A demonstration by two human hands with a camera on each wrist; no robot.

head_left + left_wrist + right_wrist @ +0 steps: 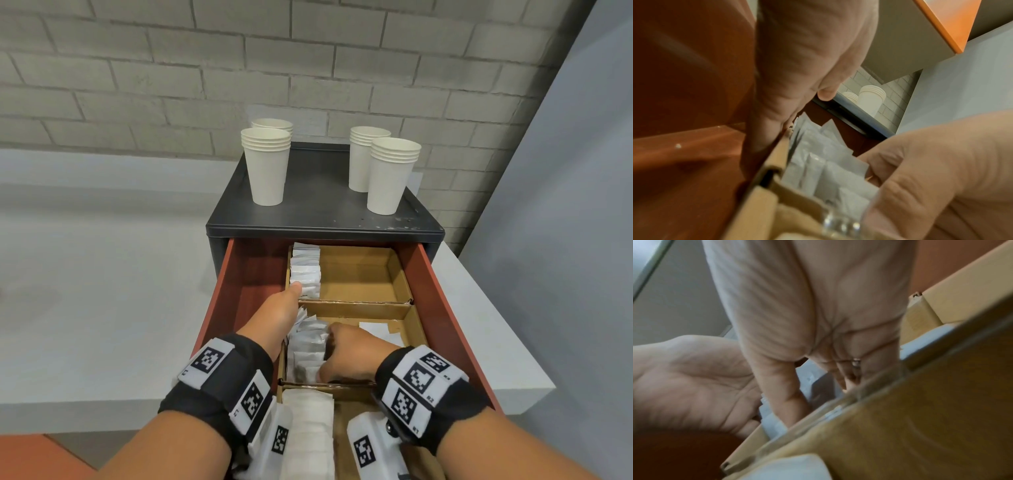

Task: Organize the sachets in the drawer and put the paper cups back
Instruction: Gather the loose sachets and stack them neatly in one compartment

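The red drawer (442,308) is pulled out, with a cardboard divider box (356,305) inside. White sachets stand in rows along its left side: far (305,270), middle (306,342) and near (308,428) compartments. My left hand (293,294) lies along the box's left wall, fingers straight, its thumb tip by the far sachets. My right hand (330,346) dips into the middle compartment; in the right wrist view its thumb and fingers pinch a bunch of sachets (818,382). Several stacks of white paper cups (267,168) (390,178) stand on the black cabinet top (315,212).
The cabinet sits on a pale grey counter (102,274) against a brick wall. A grey panel (565,171) rises on the right. The box's right halves are mostly bare cardboard; a flat white piece (380,330) lies in the middle right one.
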